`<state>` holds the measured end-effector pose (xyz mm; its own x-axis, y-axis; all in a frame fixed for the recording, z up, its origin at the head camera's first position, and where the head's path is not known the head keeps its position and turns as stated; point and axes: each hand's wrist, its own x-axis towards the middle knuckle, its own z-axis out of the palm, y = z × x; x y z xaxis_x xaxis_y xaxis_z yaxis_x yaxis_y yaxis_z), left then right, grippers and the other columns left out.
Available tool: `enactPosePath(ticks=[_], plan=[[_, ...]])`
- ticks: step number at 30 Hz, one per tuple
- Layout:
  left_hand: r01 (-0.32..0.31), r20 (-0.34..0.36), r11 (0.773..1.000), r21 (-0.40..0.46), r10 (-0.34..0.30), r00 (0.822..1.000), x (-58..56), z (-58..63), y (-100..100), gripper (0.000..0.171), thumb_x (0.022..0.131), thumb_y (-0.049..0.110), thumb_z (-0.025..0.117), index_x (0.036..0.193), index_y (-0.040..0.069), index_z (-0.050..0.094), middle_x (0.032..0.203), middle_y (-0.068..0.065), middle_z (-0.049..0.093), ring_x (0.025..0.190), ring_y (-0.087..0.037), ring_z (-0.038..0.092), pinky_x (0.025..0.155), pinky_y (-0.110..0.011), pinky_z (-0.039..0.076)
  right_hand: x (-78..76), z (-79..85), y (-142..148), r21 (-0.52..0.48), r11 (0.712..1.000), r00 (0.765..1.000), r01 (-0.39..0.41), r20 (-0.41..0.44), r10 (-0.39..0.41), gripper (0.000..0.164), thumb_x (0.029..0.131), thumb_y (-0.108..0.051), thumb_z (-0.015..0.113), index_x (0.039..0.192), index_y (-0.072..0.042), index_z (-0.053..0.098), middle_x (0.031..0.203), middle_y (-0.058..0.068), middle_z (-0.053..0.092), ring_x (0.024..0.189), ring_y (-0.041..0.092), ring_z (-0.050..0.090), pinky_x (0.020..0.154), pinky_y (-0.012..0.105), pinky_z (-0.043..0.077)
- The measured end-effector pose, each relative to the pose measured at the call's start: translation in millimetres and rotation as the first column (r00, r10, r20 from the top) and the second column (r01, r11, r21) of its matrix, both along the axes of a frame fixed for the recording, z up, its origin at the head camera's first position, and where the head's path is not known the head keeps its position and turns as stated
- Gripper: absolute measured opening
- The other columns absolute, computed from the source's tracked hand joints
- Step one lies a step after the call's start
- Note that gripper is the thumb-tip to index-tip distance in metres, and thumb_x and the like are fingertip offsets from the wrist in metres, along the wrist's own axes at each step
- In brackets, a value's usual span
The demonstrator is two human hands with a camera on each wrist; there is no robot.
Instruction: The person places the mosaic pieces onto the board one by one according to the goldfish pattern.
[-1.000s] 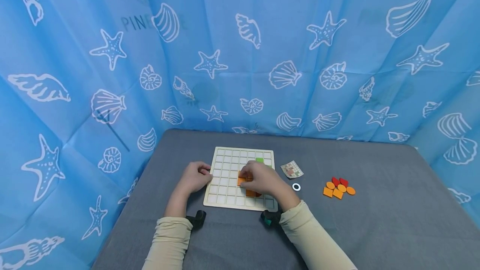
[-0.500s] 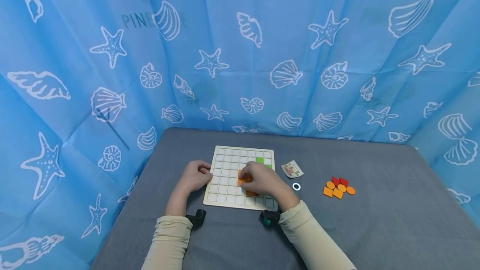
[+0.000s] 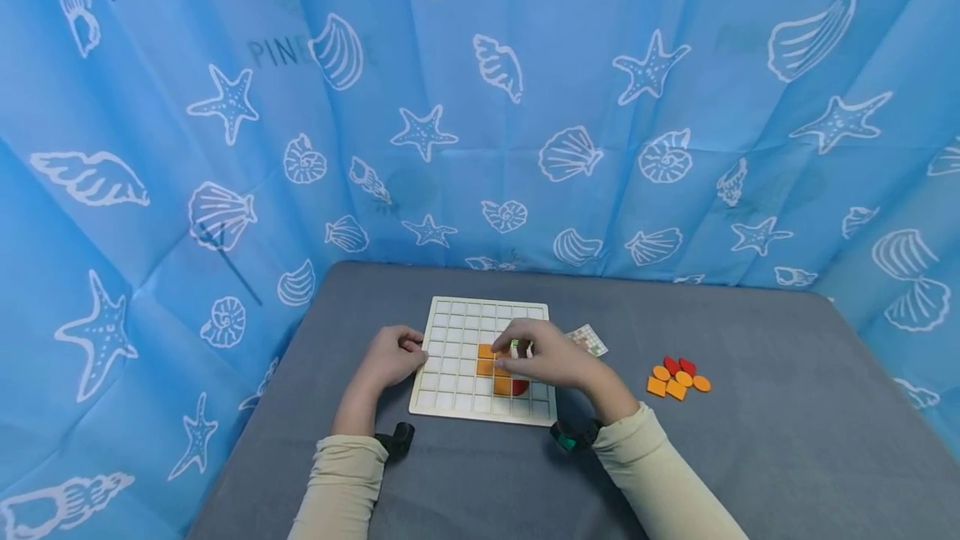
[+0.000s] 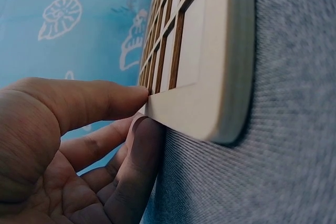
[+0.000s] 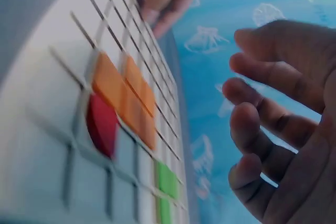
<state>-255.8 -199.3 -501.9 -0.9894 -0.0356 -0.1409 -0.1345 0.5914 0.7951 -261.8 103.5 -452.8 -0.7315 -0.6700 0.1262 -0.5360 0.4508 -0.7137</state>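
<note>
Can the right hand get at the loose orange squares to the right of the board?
Likely yes: the right hand looks empty, and the loose orange squares lie exposed on the table, with nothing visible blocking the way.

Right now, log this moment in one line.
left hand: pinches board edge; right hand: empty, above board; on board: orange tiles, red piece, green tiles; loose pieces: right of board

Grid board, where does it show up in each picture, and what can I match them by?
Head: the grid board lies just below the middle of the picture.
Left wrist: only part of it, with one corner, shows right of center at the top.
Right wrist: it slants across the left half.
Shared landmark: the left hand, left of the board in the head view, lower left in left wrist, top in right wrist.
</note>
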Motion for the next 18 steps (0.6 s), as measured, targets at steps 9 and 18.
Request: enactPosePath(ticks=[9,18], plan=[[0.000,-0.006,1.000,0.016,0.000,1.000,-1.9,1.1,-0.1,0.031,0.095,0.010,0.073,0.124,0.000,0.072,0.097,-0.011,0.068,0.084,-0.023,0.062,0.076,-0.038,0.050,8.9,16.6,66.1,-0.011,0.989,0.988,0.148,-0.047,-0.148,0.015,0.097,-0.014,0.077,0.112,-0.014,0.079,0.104,0.003,0.070,0.075,0.012,0.057,0.063,0.028,0.051],[-0.004,-0.002,1.000,0.009,0.004,1.000,-0.4,-1.2,0.6,0.031,0.094,0.010,0.074,0.124,0.000,0.072,0.097,-0.011,0.068,0.084,-0.022,0.062,0.077,-0.039,0.051,25.7,3.0,127.4,0.022,0.961,0.956,0.276,-0.112,-0.272,0.014,0.097,-0.013,0.077,0.111,-0.009,0.078,0.104,0.005,0.071,0.077,0.007,0.058,0.062,0.027,0.049]])
